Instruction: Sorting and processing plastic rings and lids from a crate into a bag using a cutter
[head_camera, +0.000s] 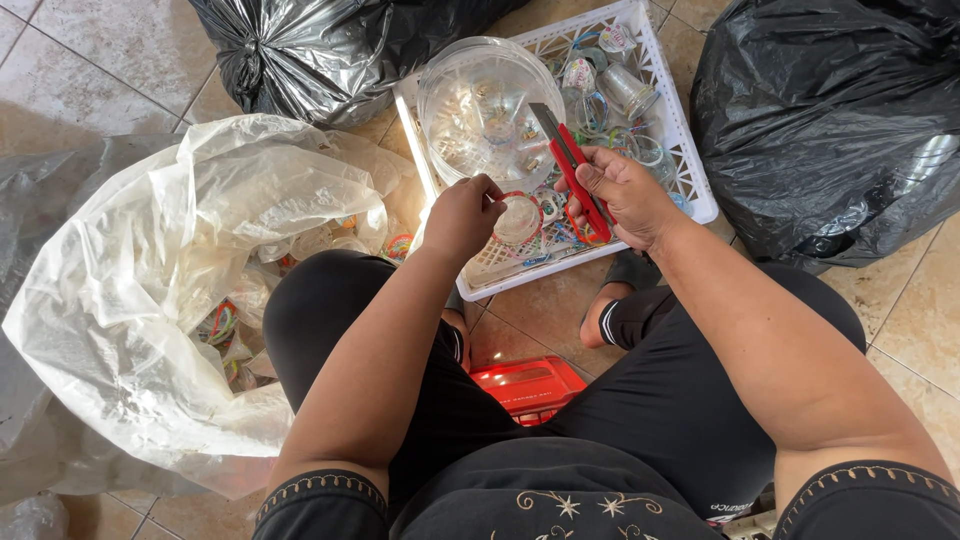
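Right hand grip clamped on red utility knife, blade outward; left hand pinches clear plastic cup steady over white plastic basket for catching pieces.

Black embroidered-cuff sleeves, black trousers

The cutter has a glossy red plastic body and a dull metal blade. The basket is white matt plastic; the bowl is clear shiny plastic. Upper corners: glossy black plastic bags. The floor tiles look smooth.
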